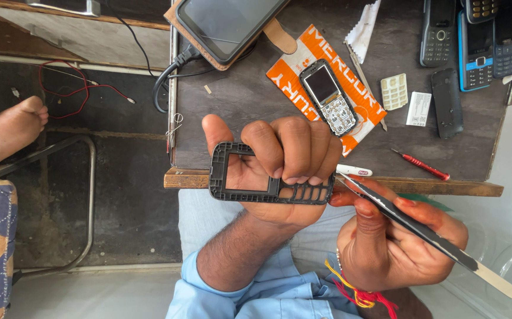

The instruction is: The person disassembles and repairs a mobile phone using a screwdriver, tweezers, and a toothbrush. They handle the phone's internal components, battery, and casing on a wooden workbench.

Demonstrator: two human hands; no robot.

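The fingers of the left hand (285, 159) are covering part of the black phone frame (267, 177), hiding its middle bar. The right hand (397, 242) is hiding the middle of the flat black tool (445, 245). The top edge is cutting off the tablet (226, 23) and the row of phones (474, 41). The worktop (238, 88) is running out of view above. The left edge is cropping a bare foot (8, 130).
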